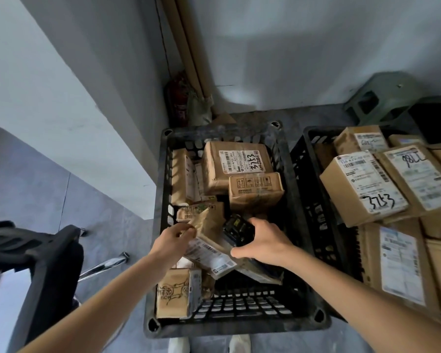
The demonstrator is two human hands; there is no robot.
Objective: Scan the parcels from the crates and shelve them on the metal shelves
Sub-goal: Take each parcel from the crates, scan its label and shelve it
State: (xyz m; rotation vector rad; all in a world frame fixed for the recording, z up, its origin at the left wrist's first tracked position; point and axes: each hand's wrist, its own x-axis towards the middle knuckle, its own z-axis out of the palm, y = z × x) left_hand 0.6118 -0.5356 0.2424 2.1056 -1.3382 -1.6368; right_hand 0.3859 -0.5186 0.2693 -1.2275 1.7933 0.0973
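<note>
Brown kraft parcels fill two black plastic crates set side by side on the floor, one crate point(161, 174) at centre frame and a second crate point(301, 159) at the right edge, the latter stacked level with its rim. The left hand point(172, 240) reaches into the centre crate and pinches the upper corner of a tilted parcel point(206, 240) between thumb and curled fingertips, apparently to tip its white label point(209, 256) face-up toward the reader. The right hand point(262, 240) wraps around a dark handheld scanner point(237, 229), fingers curled over its far side and thumb extended along the near edge; the device sits just beside the raised parcel, its head angled at the label, which suggests a scan is in hand rather than completed. Other parcels lie loose and overlapping toward the upper part of the crate, one point(237, 164) marked in heavy pen, and a printed carton point(175, 296) stands against the lower left wall. The mesh floor of the crate shows bare at the lower centre, so the crate is judged partly emptied. A black chair point(43, 256) occupies the lower left of the frame. No metal shelving is visible; shelving remains outstanding.
</note>
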